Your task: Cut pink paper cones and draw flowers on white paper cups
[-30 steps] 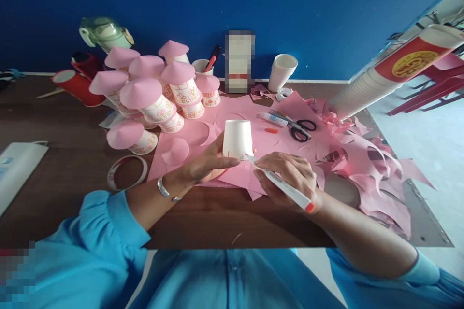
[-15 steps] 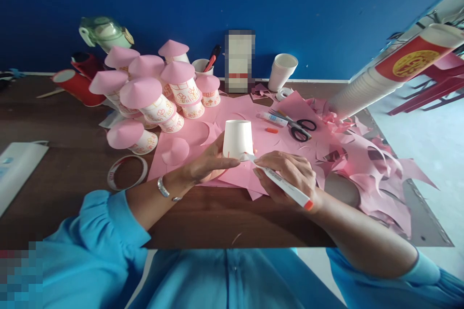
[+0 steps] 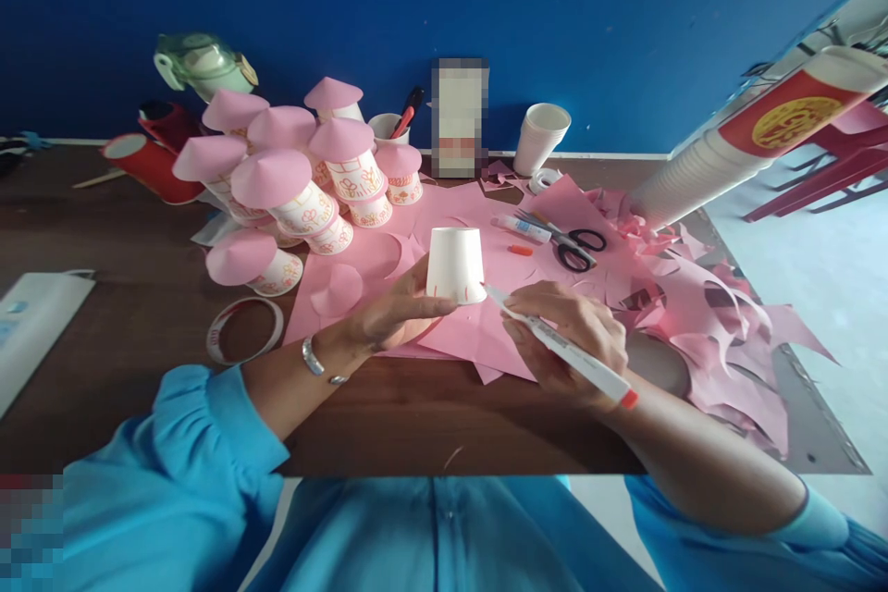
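In my left hand (image 3: pixel 399 305) is a white paper cup (image 3: pixel 455 261), upside down, with short red strokes near its lower rim. My thumb lies along the front of that rim; the other fingers are mostly hidden behind the cup. My right hand (image 3: pixel 569 333) grips a white marker (image 3: pixel 579 363) with a red end, its tip at the cup's lower right edge. Whether the tip touches the cup I cannot tell. Beyond the hands, an orange-red marker cap (image 3: pixel 520 251) rests on pink paper (image 3: pixel 444 213), near black-handled scissors (image 3: pixel 579 250) and a glue stick (image 3: pixel 522 228).
Several decorated cups with pink cone roofs (image 3: pixel 270 178) crowd the left. A tape roll (image 3: pixel 244 330) lies in front of them. Pink scraps (image 3: pixel 721 296) and a long cup stack (image 3: pixel 735 143) occupy the right. More white cups (image 3: pixel 542 137) stand by the blue wall (image 3: pixel 444 0).
My right hand and the marker have shifted right, from the cup's front to its right edge. Another red stroke shows on the cup. My left hand stays nearly still.
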Motion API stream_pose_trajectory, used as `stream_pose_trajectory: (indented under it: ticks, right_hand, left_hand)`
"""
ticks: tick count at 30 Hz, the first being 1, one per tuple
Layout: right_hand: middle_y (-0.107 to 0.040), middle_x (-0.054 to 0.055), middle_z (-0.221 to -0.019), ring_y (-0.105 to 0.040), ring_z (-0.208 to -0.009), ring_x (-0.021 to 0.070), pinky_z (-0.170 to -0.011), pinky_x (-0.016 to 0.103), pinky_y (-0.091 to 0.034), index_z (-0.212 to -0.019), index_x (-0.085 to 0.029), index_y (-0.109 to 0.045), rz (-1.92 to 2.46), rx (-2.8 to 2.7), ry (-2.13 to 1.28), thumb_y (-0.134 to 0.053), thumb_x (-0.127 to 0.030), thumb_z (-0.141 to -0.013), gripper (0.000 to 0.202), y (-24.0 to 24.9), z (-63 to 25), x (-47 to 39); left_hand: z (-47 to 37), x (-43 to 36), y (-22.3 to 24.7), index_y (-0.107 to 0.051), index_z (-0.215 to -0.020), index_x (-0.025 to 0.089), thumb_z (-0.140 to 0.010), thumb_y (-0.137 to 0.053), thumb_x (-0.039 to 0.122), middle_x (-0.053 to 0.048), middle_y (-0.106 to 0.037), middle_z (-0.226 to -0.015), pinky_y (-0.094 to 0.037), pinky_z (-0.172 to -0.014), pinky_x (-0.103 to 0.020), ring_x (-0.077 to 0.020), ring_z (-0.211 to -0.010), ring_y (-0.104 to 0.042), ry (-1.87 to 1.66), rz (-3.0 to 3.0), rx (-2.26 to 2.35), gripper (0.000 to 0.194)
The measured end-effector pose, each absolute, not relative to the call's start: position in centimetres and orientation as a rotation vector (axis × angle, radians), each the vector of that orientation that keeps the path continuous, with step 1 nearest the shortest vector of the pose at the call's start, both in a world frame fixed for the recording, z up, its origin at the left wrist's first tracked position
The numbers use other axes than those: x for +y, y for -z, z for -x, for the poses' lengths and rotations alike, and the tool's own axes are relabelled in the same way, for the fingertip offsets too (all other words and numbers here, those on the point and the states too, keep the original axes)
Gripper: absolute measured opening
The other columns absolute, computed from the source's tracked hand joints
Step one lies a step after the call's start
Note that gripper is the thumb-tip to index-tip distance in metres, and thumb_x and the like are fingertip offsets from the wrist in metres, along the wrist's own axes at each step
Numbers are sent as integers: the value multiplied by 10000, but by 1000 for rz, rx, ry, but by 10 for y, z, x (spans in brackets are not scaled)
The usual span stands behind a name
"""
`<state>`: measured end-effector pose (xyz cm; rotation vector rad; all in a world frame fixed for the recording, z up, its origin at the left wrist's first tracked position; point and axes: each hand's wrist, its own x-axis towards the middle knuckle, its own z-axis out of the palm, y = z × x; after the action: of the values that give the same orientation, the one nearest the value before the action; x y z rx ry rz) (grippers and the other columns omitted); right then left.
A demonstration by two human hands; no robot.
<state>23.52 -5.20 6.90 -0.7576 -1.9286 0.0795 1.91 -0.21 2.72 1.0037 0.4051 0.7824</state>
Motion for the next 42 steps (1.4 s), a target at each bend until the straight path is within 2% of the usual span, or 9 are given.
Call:
stream_pose_trajectory:
  ticks: [6, 10, 16, 20, 26, 36, 42]
  right_hand:
    - [-797, 37, -932, -794, -812, 207, -705, 316, -662, -1168, -246, -664, 918, -1901, -58, -690, -149, -957, 233, -67, -236, -51]
    - [-811, 48, -960, -809, -832, 197, -727, 295, -672, -1194, -229, -654, 829, -1931, -91, -680, -140, -962, 250, -61, -233, -49]
    - [-813, 71, -980, -813, -846, 200, -734, 300, -682, -1186, -215, -637, 766, -1974, -96, -660, -128, -974, 230, -62, -232, -50]
    - [-793, 64, -911, -790, -769, 183, -698, 287, -665, -1132, -204, -633, 813, -1951, -71, -661, -115, -963, 193, -67, -234, -52]
    - [-768, 47, -805, -765, -686, 173, -646, 266, -637, -1091, -170, -628, 670, -2024, -68, -684, -72, -925, 201, -64, -231, -51]
    - [-777, 50, -826, -766, -691, 171, -634, 264, -628, -1106, -168, -631, 698, -2059, -64, -687, -95, -948, 184, -62, -231, -51]
    - [-780, 51, -824, -765, -681, 170, -621, 269, -617, -1086, -171, -637, 717, -2051, -68, -671, -113, -969, 136, -61, -230, -52]
  left_hand:
    - [-20, 4, -14, -644, -1389, 277, -883, -738, 238, -87, -731, -1314, -484, -1131, -451, -298, -1308, -647, -788, -916, 362, 516]
    - [-20, 3, -11, -679, -1311, 248, -878, -738, 269, -95, -744, -1258, -503, -1100, -445, -304, -1280, -663, -789, -915, 338, 437]
    - [-20, -4, -28, -566, -1459, 279, -804, -865, 237, -94, -732, -1237, -505, -1052, -456, -300, -1218, -662, -726, -960, 471, 721]
    - [-22, -4, -32, -580, -1451, 295, -820, -854, 266, -85, -732, -1227, -476, -1094, -471, -307, -1267, -633, -729, -964, 467, 688]
    - [-20, -2, -33, -585, -1433, 319, -787, -877, 294, -70, -697, -1277, -498, -1040, -453, -316, -1260, -616, -708, -998, 498, 710]
    - [-21, -6, -35, -475, -1510, 299, -763, -890, 298, -77, -679, -1278, -473, -1056, -476, -329, -1258, -600, -707, -1021, 596, 855]
    - [-22, -8, -40, -474, -1514, 300, -774, -876, 310, -79, -707, -1260, -471, -1065, -500, -342, -1282, -591, -689, -1075, 611, 842]
